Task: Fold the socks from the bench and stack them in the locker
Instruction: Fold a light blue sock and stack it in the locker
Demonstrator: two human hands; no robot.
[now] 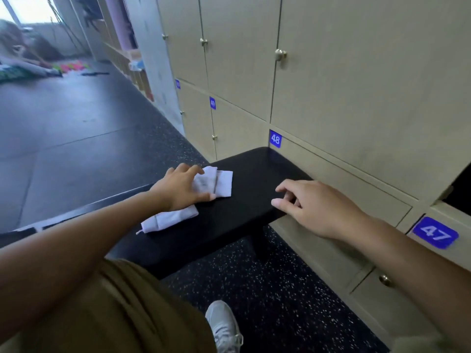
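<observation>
White socks lie on the black bench [249,179]. One folded sock [219,183] sits at the bench's left side, and my left hand [178,189] rests on it with fingers spread over the fabric. A second white sock [169,220] lies flat just nearer to me, partly under my left wrist. My right hand [313,207] hovers over the bench's right edge, fingers loosely curled, holding nothing. At the far right edge a locker [458,189] above the label 47 stands open and dark inside.
Beige lockers [331,72] with brass knobs line the wall to the right, numbered 47, 48, 49. Dark speckled floor [267,301] lies below the bench. My trouser leg and white shoe [224,327] are at the bottom. A person and bright items are far left.
</observation>
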